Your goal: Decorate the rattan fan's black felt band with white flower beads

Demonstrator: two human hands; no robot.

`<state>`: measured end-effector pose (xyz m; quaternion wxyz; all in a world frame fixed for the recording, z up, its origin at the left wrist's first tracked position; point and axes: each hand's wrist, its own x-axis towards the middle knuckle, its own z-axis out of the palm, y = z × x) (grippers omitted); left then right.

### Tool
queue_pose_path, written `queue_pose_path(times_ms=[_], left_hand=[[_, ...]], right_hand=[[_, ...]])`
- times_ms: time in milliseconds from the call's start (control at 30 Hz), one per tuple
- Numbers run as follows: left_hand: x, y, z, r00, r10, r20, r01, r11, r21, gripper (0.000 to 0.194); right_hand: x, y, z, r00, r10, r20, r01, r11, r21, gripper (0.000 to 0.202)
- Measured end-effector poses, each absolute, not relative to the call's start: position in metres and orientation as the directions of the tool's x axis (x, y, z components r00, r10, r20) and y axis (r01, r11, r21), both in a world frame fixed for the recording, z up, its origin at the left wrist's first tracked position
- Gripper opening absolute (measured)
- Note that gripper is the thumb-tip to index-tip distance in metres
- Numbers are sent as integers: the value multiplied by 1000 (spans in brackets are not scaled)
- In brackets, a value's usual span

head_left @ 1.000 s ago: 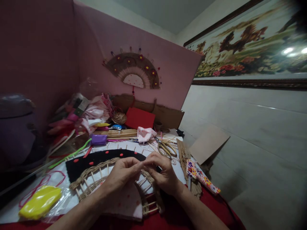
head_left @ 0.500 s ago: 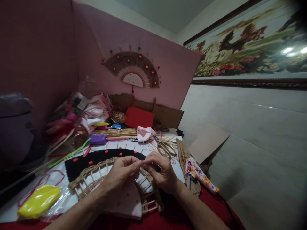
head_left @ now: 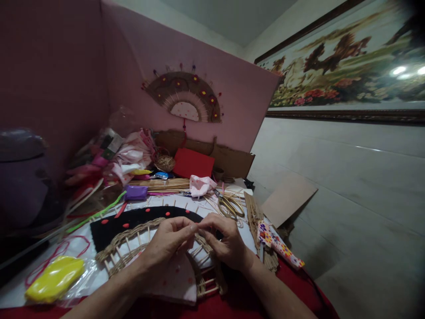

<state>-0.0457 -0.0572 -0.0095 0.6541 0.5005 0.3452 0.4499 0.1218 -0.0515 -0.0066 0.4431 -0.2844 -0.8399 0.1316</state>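
Over a woven fan of sticks and twine (head_left: 117, 243), my left hand (head_left: 174, 235) and my right hand (head_left: 223, 237) meet, thumbs and forefingers pinched together tip to tip. Whatever lies between the fingertips is too small to make out. Behind the hands curves the fan's black band (head_left: 102, 234), dotted with small red dabs (head_left: 125, 226). Below them lies the fan's pale dotted cloth centre (head_left: 179, 283), partly covered by my left forearm. The fan's right end, with bare sticks (head_left: 208, 285), shows under my right wrist.
Gold-handled scissors (head_left: 229, 207) lie behind my right hand. A flower-patterned glue gun shape (head_left: 280, 248) rests at right by cardboard strips (head_left: 254, 212). A yellow clay pack (head_left: 55, 279) is at front left, a purple pack (head_left: 136, 192) further back. A finished fan (head_left: 186, 95) hangs on the pink board.
Hardly anything differs. Both hands keep their pinch at the same place, with only a slight shift of the right fingers, and the view has moved a touch.
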Motion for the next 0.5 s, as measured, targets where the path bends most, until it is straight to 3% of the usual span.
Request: queue_pose_path(times_ms=[200, 400, 500], left_hand=[[-45, -56, -10, 369, 928, 41, -267, 64, 962, 29], [-44, -57, -4, 346, 934, -84, -448, 243, 860, 17], [-46, -56, -3, 365, 925, -108, -500, 293, 815, 16]], right_hand=[[117, -53, -11, -399, 604, 690, 399, 792, -462, 6], [119, -54, -9, -197, 697, 689, 409, 698, -588, 6], [121, -55, -5, -232, 678, 698, 376, 724, -579, 7]])
